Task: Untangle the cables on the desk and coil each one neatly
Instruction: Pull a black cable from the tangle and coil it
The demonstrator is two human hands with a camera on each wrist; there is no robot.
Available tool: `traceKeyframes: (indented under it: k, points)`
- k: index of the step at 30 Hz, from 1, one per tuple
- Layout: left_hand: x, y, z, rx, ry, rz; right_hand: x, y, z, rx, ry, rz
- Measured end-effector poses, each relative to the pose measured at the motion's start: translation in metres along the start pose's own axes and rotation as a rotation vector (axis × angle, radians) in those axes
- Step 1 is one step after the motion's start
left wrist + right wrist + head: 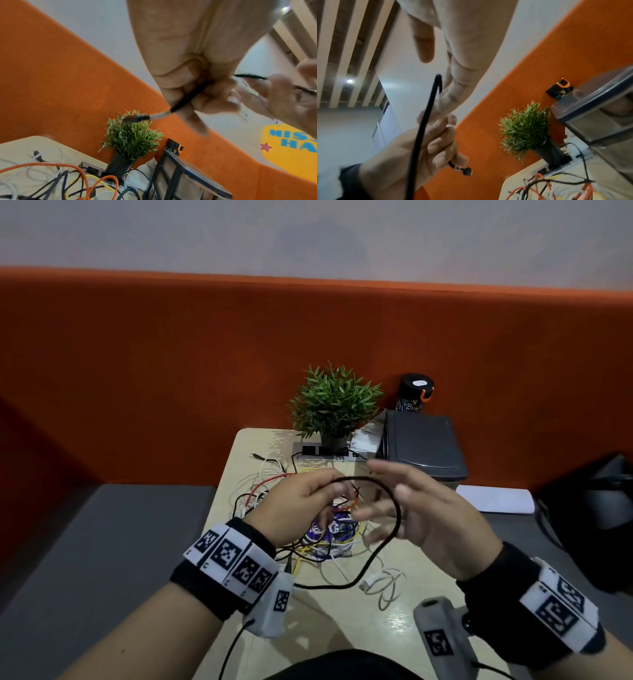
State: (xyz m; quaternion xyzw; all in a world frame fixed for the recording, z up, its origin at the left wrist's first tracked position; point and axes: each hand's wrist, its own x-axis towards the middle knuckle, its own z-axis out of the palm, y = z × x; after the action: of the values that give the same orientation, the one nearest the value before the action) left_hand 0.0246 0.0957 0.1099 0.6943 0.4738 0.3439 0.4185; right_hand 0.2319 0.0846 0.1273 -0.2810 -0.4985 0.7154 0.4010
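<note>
Black cable [394, 501]: plug [135, 118] visible only from left wrist.

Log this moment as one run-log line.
left hand: pinches black cable near its plug | right hand: open, cable looped over fingers | tangle: on desk

The beige desk [342, 628] carries tangled cables [274, 487], a potted plant [334, 402] and a dark box [423, 446].

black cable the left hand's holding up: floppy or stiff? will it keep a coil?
Probably floppy: the black cable droops from the left hand in a loose arc to the desk. Likely light, since curled fingers alone hold it. The smooth curve hints at springiness, so a coil may loosen.
</note>
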Motion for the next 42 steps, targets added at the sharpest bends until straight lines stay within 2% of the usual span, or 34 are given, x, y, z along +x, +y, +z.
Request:
traceKeyframes:
  k: [2,4,7,12,17,19,23,26,29,34,37,42]
  points:
    - [-0.001,0.003,0.001,-0.03,0.04,-0.004,0.002,0.003,0.007,-0.121,0.046,0.042]
    - [-0.003,0.007,0.002,0.048,0.016,-0.012,0.005,0.002,0.009,-0.314,0.129,0.02]
    - [-0.006,0.002,0.0,0.106,-0.022,-0.033,0.011,-0.008,-0.001,-0.417,0.241,-0.005]
    - [-0.014,0.012,0.004,-0.349,-0.107,-0.083,0.014,-0.035,-0.013,-0.566,0.338,-0.167]
    - [-0.016,0.037,0.004,-0.691,-0.198,-0.02,0.021,-0.038,-0.014,-0.427,0.376,-0.211]
    - [-0.016,0.045,0.004,-0.829,-0.214,-0.002,0.026,-0.027,-0.011,-0.365,0.353,-0.218]
    - [-0.013,0.057,0.002,-1.011,-0.142,0.059,0.034,0.008,-0.002,-0.274,0.304,-0.162]
    - [-0.007,0.066,0.002,-0.996,0.0,0.055,0.036,0.034,0.007,-0.291,0.271,-0.093]
    - [-0.003,0.069,0.002,-1.023,0.084,0.027,0.034,0.049,0.015,-0.455,0.226,-0.062]
    - [-0.001,0.068,-0.001,-1.135,0.129,0.032,0.034,0.057,0.026,-0.544,0.159,-0.02]
    - [0.0,0.068,-0.002,-1.224,0.136,0.083,0.033,0.06,0.032,-0.546,0.092,0.024]
    - [0.003,0.065,-0.007,-1.124,0.235,0.154,0.029,0.065,0.036,-0.538,0.026,0.008]
